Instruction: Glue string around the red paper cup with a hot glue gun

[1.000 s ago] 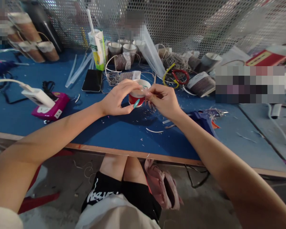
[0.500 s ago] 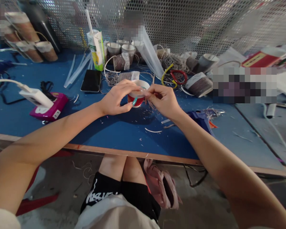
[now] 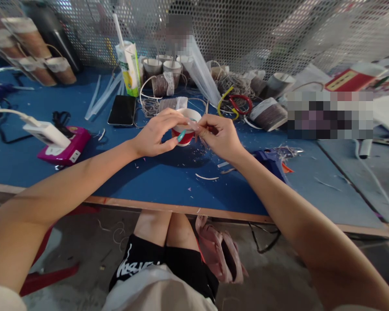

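Observation:
A small red and white paper cup [image 3: 187,138] stands at the middle of the blue tabletop. My left hand [image 3: 157,133] is curled round its left side, the thumb with a teal nail against the front and the fingers across the rim. At the cup's right edge, thumb and forefinger of my right hand [image 3: 221,134] are pinched together, close to the left fingertips. Whatever lies in that pinch is too small to make out. Just behind the cup lies a roll wrapped in brown-grey cord [image 3: 168,103].
A blue glue gun [image 3: 272,164] lies beside my right forearm. To the left are a phone [image 3: 122,110], a drink carton [image 3: 129,69] and a magenta power socket [image 3: 65,147]. Cord-wrapped cups, glue sticks [image 3: 202,75] and red-handled scissors [image 3: 241,104] line the back, before a perforated metal panel [image 3: 262,34].
The whole view has shifted slightly, so things sit a little further left. Both hands keep nearly the same hold at the cup, with only small finger movement.

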`<action>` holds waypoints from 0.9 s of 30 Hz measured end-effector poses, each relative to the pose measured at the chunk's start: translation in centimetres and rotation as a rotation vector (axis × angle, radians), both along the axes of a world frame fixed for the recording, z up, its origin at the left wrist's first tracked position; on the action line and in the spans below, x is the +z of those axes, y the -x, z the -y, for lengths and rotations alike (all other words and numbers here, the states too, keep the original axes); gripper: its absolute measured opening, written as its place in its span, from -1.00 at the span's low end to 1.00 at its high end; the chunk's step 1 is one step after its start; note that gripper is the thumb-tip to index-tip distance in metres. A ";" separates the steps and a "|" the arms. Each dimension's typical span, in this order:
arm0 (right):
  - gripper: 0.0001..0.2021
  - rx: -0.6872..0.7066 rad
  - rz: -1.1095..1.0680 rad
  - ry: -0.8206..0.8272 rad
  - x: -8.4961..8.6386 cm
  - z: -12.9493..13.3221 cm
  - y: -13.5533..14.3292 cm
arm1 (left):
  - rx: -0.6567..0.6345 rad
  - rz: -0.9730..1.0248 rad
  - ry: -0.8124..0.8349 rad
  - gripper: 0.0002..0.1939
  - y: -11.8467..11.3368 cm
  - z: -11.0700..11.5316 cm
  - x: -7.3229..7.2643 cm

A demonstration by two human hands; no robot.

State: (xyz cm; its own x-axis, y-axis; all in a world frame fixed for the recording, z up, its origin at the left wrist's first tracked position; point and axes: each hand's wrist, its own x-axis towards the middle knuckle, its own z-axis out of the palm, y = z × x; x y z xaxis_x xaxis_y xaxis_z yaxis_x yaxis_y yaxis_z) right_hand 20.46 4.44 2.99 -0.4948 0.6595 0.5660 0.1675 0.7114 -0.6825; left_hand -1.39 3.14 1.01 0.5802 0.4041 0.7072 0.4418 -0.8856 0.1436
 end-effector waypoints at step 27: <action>-0.44 -0.041 0.008 0.016 0.0 0.3 0.3 | 0.035 -0.001 -0.032 -0.58 -0.1 -0.1 -0.2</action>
State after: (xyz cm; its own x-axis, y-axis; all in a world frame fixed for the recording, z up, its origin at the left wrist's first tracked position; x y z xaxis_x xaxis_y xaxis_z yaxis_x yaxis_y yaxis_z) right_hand 20.15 4.15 3.03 -0.4712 0.6882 0.5517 0.2019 0.6931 -0.6920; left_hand -1.32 3.29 0.77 0.5672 0.4014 0.7192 0.4726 -0.8737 0.1149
